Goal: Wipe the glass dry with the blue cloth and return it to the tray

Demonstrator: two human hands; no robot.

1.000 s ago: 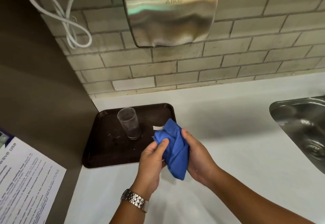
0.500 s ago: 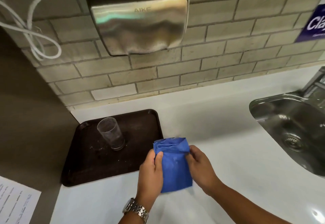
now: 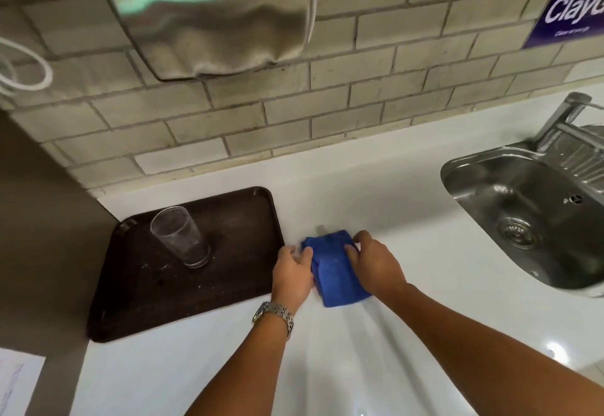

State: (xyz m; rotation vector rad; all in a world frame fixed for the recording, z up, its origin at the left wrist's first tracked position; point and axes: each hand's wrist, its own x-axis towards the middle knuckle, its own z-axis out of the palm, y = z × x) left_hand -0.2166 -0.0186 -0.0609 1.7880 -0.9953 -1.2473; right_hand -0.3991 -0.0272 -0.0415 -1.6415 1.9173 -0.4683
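Note:
A clear drinking glass (image 3: 180, 236) stands upright on the dark brown tray (image 3: 235, 219) at the left of the white counter. The folded blue cloth (image 3: 336, 268) lies flat on the counter just right of the tray. My left hand (image 3: 292, 271) pinches the cloth's left edge, a metal watch on its wrist. Pressed on the cloth's right side is my right hand (image 3: 376, 260), fingers curled over its top edge. Both hands are apart from the glass.
A steel sink (image 3: 523, 216) with a tap (image 3: 562, 118) sits at the right. A steel hand dryer (image 3: 212, 13) hangs on the tiled wall above the tray. A dark side wall bounds the counter on the left, with a paper sheet (image 3: 16, 379) low on it.
The cloth has gone from bunched and lifted between my hands to folded and laid down on the counter. The view has shifted right, and the glass has stayed on the tray.

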